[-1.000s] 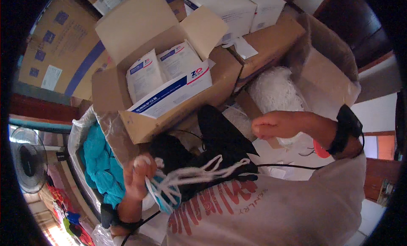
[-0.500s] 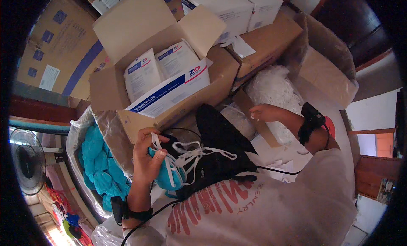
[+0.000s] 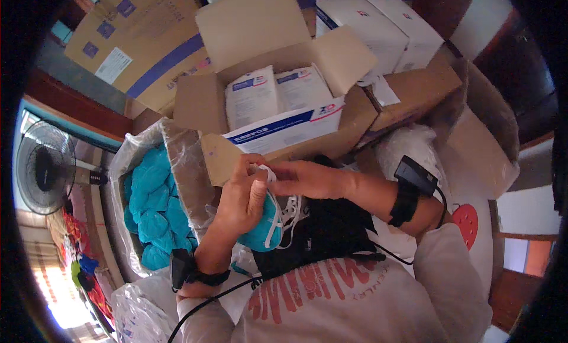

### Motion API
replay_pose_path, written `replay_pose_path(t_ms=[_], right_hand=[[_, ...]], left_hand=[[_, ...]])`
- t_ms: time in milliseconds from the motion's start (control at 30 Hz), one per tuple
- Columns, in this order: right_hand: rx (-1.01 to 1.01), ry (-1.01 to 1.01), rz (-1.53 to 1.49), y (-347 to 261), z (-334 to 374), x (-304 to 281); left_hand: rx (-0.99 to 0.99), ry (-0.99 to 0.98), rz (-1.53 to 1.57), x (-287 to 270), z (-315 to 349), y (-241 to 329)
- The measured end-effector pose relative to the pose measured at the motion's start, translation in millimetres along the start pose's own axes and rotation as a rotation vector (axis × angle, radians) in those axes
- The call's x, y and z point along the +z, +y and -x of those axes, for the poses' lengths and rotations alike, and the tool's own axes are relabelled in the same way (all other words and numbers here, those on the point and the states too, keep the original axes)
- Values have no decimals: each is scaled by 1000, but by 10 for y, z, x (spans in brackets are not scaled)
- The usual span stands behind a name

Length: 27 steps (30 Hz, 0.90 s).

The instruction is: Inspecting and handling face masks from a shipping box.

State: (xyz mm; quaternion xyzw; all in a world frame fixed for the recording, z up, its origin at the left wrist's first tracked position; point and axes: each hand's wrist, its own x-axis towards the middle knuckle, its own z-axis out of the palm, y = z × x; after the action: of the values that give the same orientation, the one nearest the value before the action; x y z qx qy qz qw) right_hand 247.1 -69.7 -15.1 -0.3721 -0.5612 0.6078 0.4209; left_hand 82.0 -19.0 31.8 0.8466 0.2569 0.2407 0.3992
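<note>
My left hand is closed on a teal cup-shaped face mask, held upright above my lap with its white elastic straps facing right. My right hand meets it at the mask's upper edge, its fingers closed around a strap beside the left fingertips; the exact pinch is partly hidden. More white straps hang in a loose bunch to the right of the mask, over black cloth on my lap. To the left, a plastic-lined carton is filled with teal masks.
Ahead stands an open carton with white packets inside. White boxes sit on cartons at the back right. A clear bag of white strands lies at the right, near a red round stool top. A fan stands far left.
My right hand has come in from the right to meet the left hand at the mask. The left hand has lifted the mask slightly. The whole view has shifted with my head.
</note>
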Motion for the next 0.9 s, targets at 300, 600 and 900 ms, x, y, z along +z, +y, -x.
replay_pose_path(t_ms=[300, 600, 900], right_hand=[[269, 2, -319, -151, 55, 46], [261, 120, -591, -185, -47, 199], [35, 136, 1071, -128, 171, -197]], left_hand=[[65, 53, -31, -176, 64, -66], [61, 170, -234, -432, 153, -7], [60, 415, -119, -662, 65, -160]])
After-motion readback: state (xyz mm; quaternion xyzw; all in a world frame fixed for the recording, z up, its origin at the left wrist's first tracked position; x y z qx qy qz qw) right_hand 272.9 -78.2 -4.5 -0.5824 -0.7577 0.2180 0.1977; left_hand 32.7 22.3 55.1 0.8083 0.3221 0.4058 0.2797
